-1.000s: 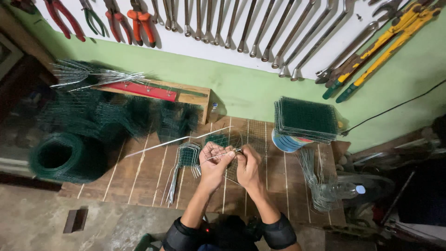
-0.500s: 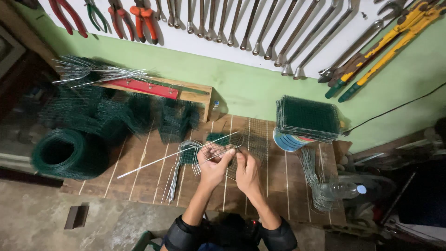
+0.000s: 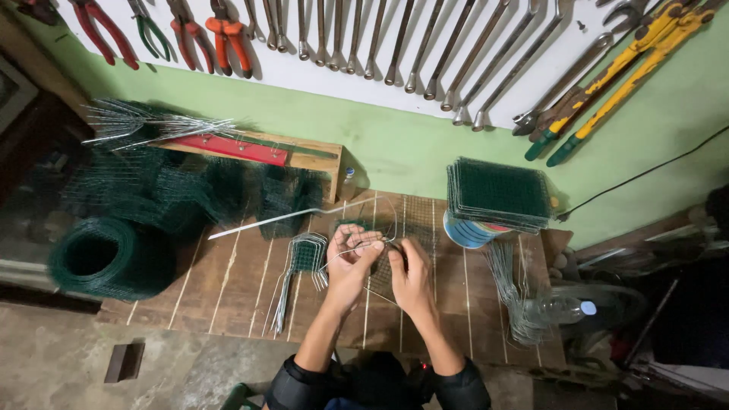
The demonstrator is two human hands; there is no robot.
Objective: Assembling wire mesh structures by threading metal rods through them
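Head view, looking straight down on a slatted wooden bench (image 3: pixel 228 296) set against a green wall. Both hands meet near the bench centre. Left hand (image 3: pixel 351 262): fingers curled and pinched around a thin bent wire (image 3: pixel 372 241) that loops up and away from the fingertips toward the wall. Right hand (image 3: pixel 410 275): fingers bent inward and closed on the same work just beside the left hand; exactly what the fingertips grip is too small to tell, though a small piece of green wire mesh (image 3: pixel 383 269) lies flat beneath and between the two hands. Just left of the left hand, a bundle of bent wire hoops (image 3: pixel 300 262) rests on the slats, legs trailing toward the near edge. A long straight rod (image 3: pixel 273 219) lies slantwise across the bench behind the hoops. Far left, a roll of green mesh (image 3: pixel 102 258); behind it, loose mesh heaped under a wooden rack with a red bar (image 3: pixel 235 149) and a sheaf of straight wires (image 3: pixel 144 125). Right of the hands, a stack of cut mesh squares (image 3: pixel 497 193) sits atop a round tin (image 3: pixel 467 231); nearer, more bent wires (image 3: pixel 512 292) and a clear plastic bottle (image 3: pixel 558 310). On the wall hang pliers (image 3: pixel 224 30), tongs and yellow-handled bolt cutters (image 3: pixel 630 64).
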